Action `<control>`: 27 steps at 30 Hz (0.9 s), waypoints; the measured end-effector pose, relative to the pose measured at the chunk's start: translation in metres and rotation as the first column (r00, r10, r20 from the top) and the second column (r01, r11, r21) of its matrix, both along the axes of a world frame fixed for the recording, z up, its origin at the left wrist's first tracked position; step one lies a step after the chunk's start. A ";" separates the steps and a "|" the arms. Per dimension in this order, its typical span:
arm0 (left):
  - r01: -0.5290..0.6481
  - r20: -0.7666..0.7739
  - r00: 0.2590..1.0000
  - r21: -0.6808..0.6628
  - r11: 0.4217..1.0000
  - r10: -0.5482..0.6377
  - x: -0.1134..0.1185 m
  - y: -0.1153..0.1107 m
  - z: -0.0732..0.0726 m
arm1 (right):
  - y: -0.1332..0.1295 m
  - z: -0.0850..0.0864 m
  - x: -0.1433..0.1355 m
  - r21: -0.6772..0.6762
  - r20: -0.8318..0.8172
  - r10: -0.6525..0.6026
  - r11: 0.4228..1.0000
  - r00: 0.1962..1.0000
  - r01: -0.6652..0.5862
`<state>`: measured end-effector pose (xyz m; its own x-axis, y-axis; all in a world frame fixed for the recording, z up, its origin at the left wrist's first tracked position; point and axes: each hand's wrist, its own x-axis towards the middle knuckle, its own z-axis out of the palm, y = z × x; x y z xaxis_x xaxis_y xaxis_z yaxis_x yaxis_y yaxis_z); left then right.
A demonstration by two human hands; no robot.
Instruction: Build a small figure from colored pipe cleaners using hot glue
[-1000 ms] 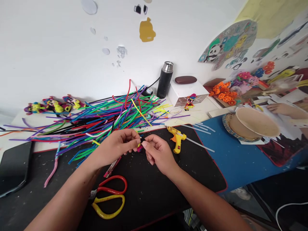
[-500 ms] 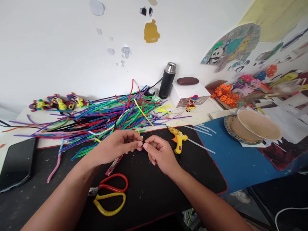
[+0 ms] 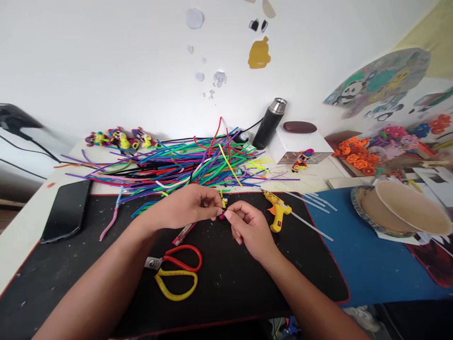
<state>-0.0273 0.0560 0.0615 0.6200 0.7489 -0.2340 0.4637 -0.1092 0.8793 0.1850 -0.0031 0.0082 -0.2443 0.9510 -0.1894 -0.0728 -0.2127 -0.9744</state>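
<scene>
Head view: we have our left hand [image 3: 191, 206] and our right hand [image 3: 250, 229] close together above the black mat [image 3: 230, 293], thumb and fingers of each pinched narrow. Between the two sets of fingertips we hold a small piece [image 3: 224, 202], yellow and magenta with a bit of black, mostly hidden by our fingers. To its right lies a yellow glue gun [image 3: 279, 212]; nearer us lie scissors [image 3: 179, 270] with red and yellow handles. Beyond our hands spreads a pile of coloured stems [image 3: 198, 165], and a dark phone [image 3: 67, 210] lies further left.
</scene>
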 end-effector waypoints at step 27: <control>-0.412 0.355 0.837 -0.092 0.907 0.416 -0.030 0.016 0.010 | -0.053 -0.003 -0.087 0.187 0.958 0.134 0.381 0.255 -0.906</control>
